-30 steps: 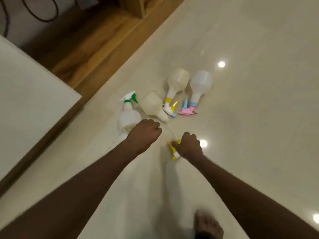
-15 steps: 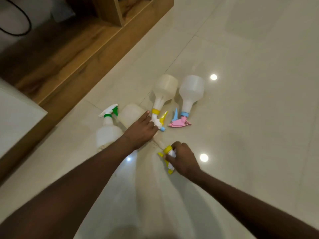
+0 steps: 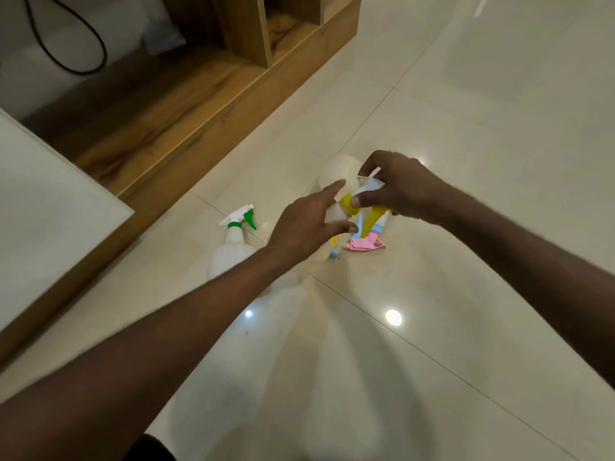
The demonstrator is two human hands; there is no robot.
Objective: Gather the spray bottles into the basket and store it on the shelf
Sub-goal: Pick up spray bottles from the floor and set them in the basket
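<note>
My right hand (image 3: 399, 188) pinches a spray head with a yellow collar and yellow trigger (image 3: 349, 202), lifted above the floor. My left hand (image 3: 309, 224) curls around the white neck of a translucent bottle (image 3: 332, 212) right against that collar; the hand hides the bottle's body. On the floor a green-headed spray bottle (image 3: 233, 251) lies to the left. A pink spray head (image 3: 366, 244) and a yellow trigger with a blue tip (image 3: 334, 249) show under my hands. A pale bottle body (image 3: 336, 166) shows beyond my fingers. No basket is in view.
A low wooden shelf unit (image 3: 293, 34) with open compartments runs along the top left, on a wooden base (image 3: 186, 104). A white panel (image 3: 50, 211) fills the left edge. A black cable (image 3: 66, 44) hangs at the top left. Glossy pale floor tiles (image 3: 466, 294) spread right and toward me.
My right hand has lifted the yellow spray head off the floor and moved it up. My left hand has taken hold of the headless bottle and brought its neck to the head.
</note>
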